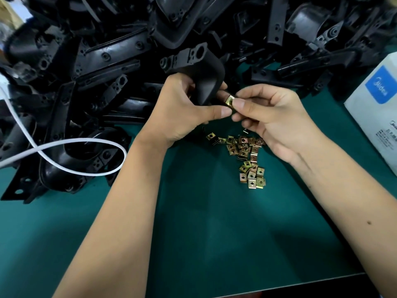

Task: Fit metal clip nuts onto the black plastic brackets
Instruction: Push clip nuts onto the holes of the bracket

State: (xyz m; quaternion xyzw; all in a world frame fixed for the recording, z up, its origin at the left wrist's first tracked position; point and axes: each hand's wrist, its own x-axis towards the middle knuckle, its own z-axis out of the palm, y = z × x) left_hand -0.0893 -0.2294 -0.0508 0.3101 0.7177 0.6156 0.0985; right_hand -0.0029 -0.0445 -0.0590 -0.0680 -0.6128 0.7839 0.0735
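Both hands grasp parts: left (184,104) a black bracket (199,67), right (268,112) a clip nut (229,101), beside a "Midea" box (378,108).

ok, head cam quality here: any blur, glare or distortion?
Head view: wide-angle bending at the edges; the black bracket pile is dark, glossy with highlights, soft toward the corners; the clip nut pinched by the right hand is fairly sharp; arms shade the green mat.

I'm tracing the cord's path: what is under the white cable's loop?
The white cable loops over black plastic brackets piled on the green mat. What lies beneath those brackets is covered, and the cable's ends run out of view.
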